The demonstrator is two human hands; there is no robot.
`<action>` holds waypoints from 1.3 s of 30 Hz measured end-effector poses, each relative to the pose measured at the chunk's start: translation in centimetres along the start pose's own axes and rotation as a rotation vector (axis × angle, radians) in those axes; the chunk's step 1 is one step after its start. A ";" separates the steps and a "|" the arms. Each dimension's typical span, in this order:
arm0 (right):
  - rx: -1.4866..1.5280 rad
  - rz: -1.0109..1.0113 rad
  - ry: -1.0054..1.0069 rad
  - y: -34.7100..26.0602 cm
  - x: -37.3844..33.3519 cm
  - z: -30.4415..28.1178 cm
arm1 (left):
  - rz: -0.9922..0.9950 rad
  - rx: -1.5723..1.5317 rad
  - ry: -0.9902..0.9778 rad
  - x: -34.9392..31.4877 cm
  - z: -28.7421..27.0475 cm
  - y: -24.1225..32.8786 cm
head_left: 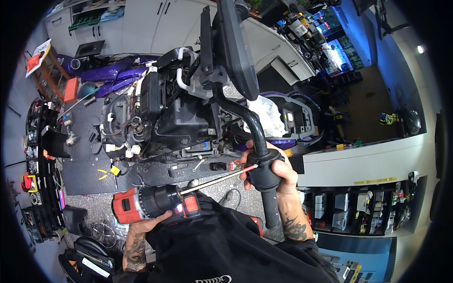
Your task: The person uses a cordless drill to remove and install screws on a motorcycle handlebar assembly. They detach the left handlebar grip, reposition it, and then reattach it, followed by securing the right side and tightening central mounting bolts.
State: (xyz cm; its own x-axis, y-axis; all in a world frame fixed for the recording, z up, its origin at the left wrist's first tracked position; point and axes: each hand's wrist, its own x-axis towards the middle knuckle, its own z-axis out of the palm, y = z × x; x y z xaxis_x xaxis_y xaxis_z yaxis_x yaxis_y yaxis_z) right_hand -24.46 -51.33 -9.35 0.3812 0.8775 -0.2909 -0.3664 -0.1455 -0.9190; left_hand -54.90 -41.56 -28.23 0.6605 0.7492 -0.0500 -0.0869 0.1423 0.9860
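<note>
My left hand is closed round a red and black cordless drill, most of its fingers hidden beneath the tool. A long screwdriver bit runs from the chuck up to the right, its red tip meeting the side of a black switch housing. That housing sits on a bent black handlebar, just above a ribbed rubber grip. From behind, my right hand wraps round the housing, thumb on one side and fingertips showing on the other. The screw itself is too small to make out.
A stripped scooter body with loose wiring lies beyond my hands on a dark lift platform. Yellow-handled pliers and a wrench rest there. Purple panels lie at far left. Shelves stand at right.
</note>
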 end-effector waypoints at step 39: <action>-0.072 -0.012 0.044 -0.2 -0.3 1.1 | -0.428 -0.752 -0.416 -0.2 -0.3 2.7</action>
State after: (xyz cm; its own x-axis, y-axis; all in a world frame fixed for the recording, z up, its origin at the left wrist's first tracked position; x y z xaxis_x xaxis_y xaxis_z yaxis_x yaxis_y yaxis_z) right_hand -25.48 -51.10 -8.81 0.4222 0.8589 -0.2899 -0.3001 -0.1693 -0.9388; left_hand -55.48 -41.14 -25.66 0.9467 0.2679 -0.1791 -0.1366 0.8370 0.5299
